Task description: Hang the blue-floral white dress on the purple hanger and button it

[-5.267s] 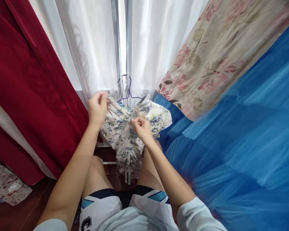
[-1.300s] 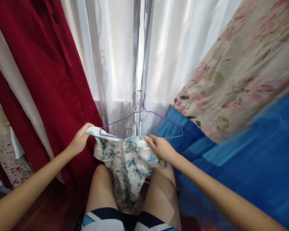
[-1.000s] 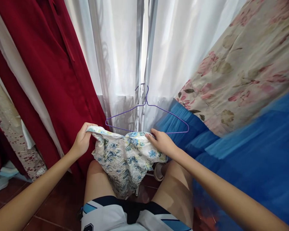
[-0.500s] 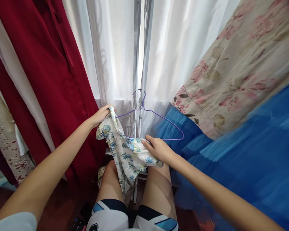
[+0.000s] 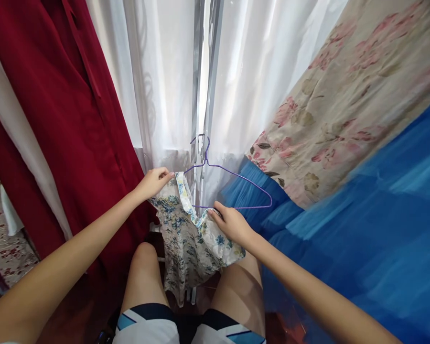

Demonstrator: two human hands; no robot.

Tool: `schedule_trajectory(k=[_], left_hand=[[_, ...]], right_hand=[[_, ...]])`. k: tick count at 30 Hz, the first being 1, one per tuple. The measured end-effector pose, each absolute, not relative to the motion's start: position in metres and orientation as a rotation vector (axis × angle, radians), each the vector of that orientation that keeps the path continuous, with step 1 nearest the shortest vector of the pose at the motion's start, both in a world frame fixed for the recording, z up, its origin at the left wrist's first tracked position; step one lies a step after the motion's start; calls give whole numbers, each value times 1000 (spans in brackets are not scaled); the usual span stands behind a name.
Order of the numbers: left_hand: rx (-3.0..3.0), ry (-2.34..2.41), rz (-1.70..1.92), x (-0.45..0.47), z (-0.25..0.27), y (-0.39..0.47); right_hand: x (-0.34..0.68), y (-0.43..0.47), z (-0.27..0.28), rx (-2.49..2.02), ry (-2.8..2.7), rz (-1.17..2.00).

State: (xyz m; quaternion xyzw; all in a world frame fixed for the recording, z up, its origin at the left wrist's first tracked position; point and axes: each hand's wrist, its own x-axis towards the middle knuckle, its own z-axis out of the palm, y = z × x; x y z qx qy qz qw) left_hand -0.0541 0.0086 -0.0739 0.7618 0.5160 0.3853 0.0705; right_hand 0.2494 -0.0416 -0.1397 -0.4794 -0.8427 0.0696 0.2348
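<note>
Cloth in deep red point(image 5: 75, 124) hangs toward ten o'clock, beyond a person's left hand point(image 5: 155, 183), which pinches the shoulder of a flowered blouse point(image 5: 189, 253) at the garment's eleven o'clock. The blouse hangs in front of the person's knees point(image 5: 145, 260), its neckline dipping between the two hands. A second ago both ends of the purple hanger point(image 5: 206, 161), its hook at a metal pole point(image 5: 212, 71) near twelve o'clock, stood in plain view; now the left end has disappeared behind the blouse and appears to sit inside the shoulder. The left side thus looks fitted, the right side not: the hanger's other arm reaches bare toward two o'clock. Below that arm, the right hand point(image 5: 234, 224), near the blouse's three o'clock, has changed little, closed on the fabric with its thumb over the neckline's edge and its fingers mostly out of sight. Floral fabric point(image 5: 322, 105) slants down from two o'clock, beside a spread of blue netting point(image 5: 372, 229) at three.
</note>
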Motion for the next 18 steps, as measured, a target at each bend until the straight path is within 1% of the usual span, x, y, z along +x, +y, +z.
schedule_trajectory(k=[3,6,9,11,13,16,17,18], left_hand=[[2452,1439,1088,-57,-79,-10],[2586,1538,1039,-57,-81,-14],[2647,1607,1022,-60,-82,-11],[2670,1605,1030,-60,-83,-8],[2679,1590,1037,-59,-84,-6],[2659,1586,1045,-59,-86,-6],[2653,1610,1041,-60,-85,-7],[2654,1643,1036,-63,-84,-7]], right_hand=[[247,-41,-139,-1304,-2283,217],[261,-49,-137,-1268,-2242,276],[294,-58,-137,-1188,-2132,306],[322,-57,-135,-1155,-1992,250],[347,-50,-129,-1170,-1867,124],[369,-30,-107,-1224,-1822,-39],[373,-23,-97,-1225,-1844,-30],[375,-17,-87,-1219,-1876,47]])
